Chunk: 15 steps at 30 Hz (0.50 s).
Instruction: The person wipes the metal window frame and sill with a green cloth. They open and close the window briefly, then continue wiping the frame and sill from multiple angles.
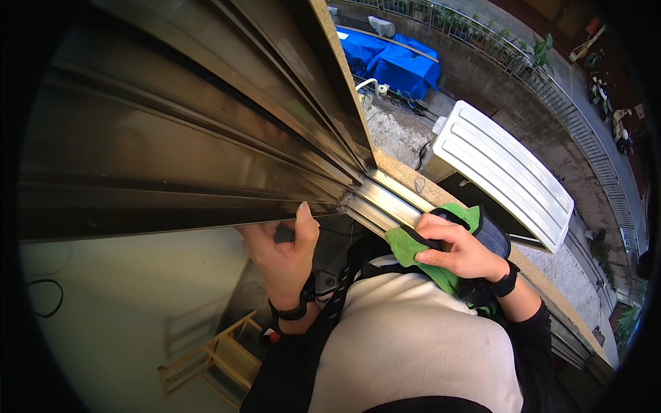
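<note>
A tall metal window frame (172, 134) with long parallel grooves fills the upper left. It meets the window track (392, 202), which runs along the sill in front of me. My left hand (281, 258) is closed on the frame's near edge, low down by the corner. Its thumb shows against the edge, while its fingertips are partly hidden behind. My right hand (463, 249) grips a green cloth (406, 248) with dark edging over the track, thumb and fingers pinching it. Part of the cloth sticks out beyond the fingers.
Outside the sill stands a white air-conditioner unit (506, 168). Farther off are a blue tarp (392, 62) and a railing (551, 93) with plants. Indoors, a wooden chair or stool (224, 354) stands below on the left, beside a pale wall (124, 296).
</note>
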Each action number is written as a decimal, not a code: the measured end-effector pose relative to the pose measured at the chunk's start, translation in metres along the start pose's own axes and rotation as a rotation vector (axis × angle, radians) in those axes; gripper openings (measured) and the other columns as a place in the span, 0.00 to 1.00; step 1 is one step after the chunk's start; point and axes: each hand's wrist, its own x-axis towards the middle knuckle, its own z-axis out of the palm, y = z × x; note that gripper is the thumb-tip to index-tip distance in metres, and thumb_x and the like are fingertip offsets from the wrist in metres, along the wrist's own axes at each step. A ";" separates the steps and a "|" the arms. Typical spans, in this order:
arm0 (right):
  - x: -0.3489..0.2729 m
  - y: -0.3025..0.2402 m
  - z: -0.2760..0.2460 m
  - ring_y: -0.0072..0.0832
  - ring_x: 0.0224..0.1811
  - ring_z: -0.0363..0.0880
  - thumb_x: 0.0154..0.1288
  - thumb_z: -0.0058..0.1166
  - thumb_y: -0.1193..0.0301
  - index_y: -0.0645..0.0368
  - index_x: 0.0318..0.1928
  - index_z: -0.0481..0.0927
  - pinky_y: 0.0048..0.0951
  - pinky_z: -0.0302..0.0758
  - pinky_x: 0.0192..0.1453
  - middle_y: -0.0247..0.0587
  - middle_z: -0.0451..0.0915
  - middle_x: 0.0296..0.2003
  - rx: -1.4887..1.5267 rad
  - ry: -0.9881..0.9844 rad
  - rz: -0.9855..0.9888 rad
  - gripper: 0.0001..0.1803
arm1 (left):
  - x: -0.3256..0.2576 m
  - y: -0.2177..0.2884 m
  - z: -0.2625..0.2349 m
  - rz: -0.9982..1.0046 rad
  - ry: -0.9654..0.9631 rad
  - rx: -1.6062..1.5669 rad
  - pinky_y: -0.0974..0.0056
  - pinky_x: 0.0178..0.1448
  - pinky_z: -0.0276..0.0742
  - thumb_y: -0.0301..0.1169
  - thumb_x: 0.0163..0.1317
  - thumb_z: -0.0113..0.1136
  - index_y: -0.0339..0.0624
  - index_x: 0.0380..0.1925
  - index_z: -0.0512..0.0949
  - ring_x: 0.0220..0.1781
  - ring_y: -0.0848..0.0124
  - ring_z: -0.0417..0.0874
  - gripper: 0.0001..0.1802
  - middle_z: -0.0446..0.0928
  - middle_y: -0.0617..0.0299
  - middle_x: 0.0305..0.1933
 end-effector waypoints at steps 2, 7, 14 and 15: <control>0.001 0.000 0.001 0.30 0.51 0.70 0.67 0.62 0.72 0.66 0.52 0.78 0.30 0.66 0.61 0.39 0.72 0.44 0.019 0.030 -0.005 0.16 | -0.001 0.002 0.001 0.005 0.003 -0.003 0.66 0.29 0.84 0.17 0.61 0.55 0.35 0.67 0.54 0.36 0.69 0.80 0.35 0.70 0.51 0.57; 0.004 -0.002 0.002 0.36 0.62 0.70 0.65 0.63 0.71 0.63 0.64 0.71 0.34 0.64 0.70 0.44 0.72 0.52 -0.128 0.197 -0.004 0.28 | 0.001 0.004 0.001 -0.006 -0.004 -0.029 0.67 0.28 0.82 0.17 0.61 0.54 0.35 0.69 0.52 0.36 0.70 0.80 0.36 0.70 0.50 0.56; -0.004 -0.009 0.001 0.42 0.48 0.71 0.54 0.70 0.66 0.63 0.49 0.75 0.37 0.67 0.53 0.44 0.73 0.45 -0.823 0.316 0.086 0.24 | -0.001 0.006 0.003 -0.060 0.017 -0.082 0.67 0.29 0.82 0.18 0.62 0.54 0.37 0.73 0.47 0.38 0.70 0.80 0.42 0.68 0.50 0.59; -0.004 -0.009 0.002 0.42 0.47 0.71 0.54 0.70 0.66 0.63 0.49 0.75 0.37 0.67 0.53 0.44 0.72 0.44 -0.863 0.333 0.082 0.24 | -0.001 0.006 0.003 -0.061 0.020 -0.085 0.67 0.29 0.82 0.18 0.62 0.54 0.37 0.74 0.46 0.38 0.70 0.80 0.42 0.68 0.50 0.60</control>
